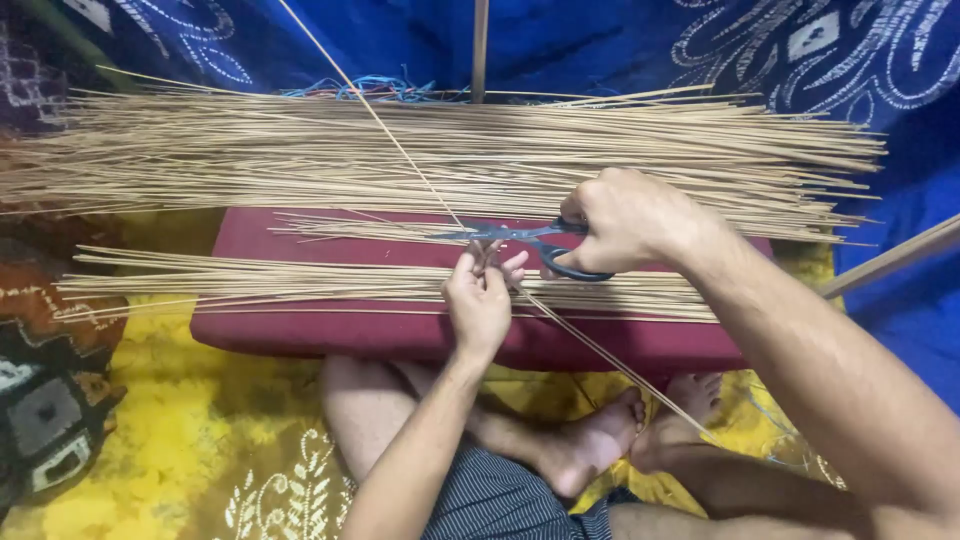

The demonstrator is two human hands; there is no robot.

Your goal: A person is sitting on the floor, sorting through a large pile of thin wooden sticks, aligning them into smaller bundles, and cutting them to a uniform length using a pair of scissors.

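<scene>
Right now the fingers (pixel 487 262) of the left hand (pixel 478 300) are pinched shut on one thin bamboo stick (pixel 400 150), just below the blades of the scissors (pixel 520 240). That stick runs on a long slant: its far end points up and to the left over the blue cloth (pixel 600 45), its near end points down to the right, past the person's bare feet (pixel 610 430). The right hand (pixel 625 220) is closed through the black handles of the scissors, whose blades lie nearly level and point left, meeting the stick at the left fingertips; whether the blades are parted I cannot tell. Under both hands sits a maroon cushion (pixel 330 335), with a thin row of sticks (pixel 260 282) laid across it left to right. Beyond it lies a broad heap of sticks (pixel 300 150), also lengthwise left to right. Yellow patterned cloth (pixel 200 430) covers the floor nearer the legs.
</scene>
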